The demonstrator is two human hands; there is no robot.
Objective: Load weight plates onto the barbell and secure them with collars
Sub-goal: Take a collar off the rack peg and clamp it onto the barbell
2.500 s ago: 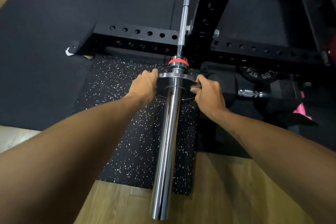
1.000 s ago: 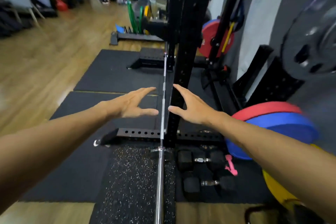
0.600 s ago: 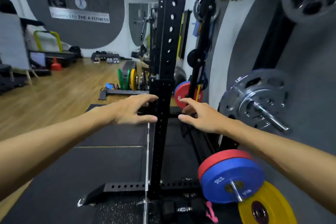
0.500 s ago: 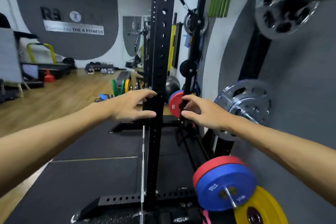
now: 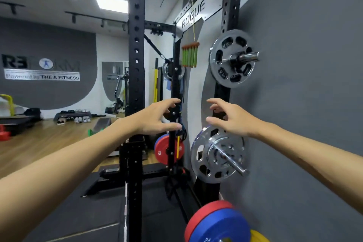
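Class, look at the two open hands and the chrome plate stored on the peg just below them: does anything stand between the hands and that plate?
Nothing visible does. The left hand and right hand hover open above the chrome plate.

A gym — plainly so. Black perforated power rack upright [image 5: 135, 76] in the middle, marked ROGUE on its crossplate [image 5: 193, 15]. Chrome weight plates [image 5: 218, 153] hung on pegs against the grey wall [image 5: 306, 84] at right, coloured bumper plates [image 5: 218, 222] near the bottom. Far left: wooden floor [image 5: 39, 143], rubber mats [image 5: 68, 212] and a wall sign [image 5: 42, 77] reading THE A FITNESS.
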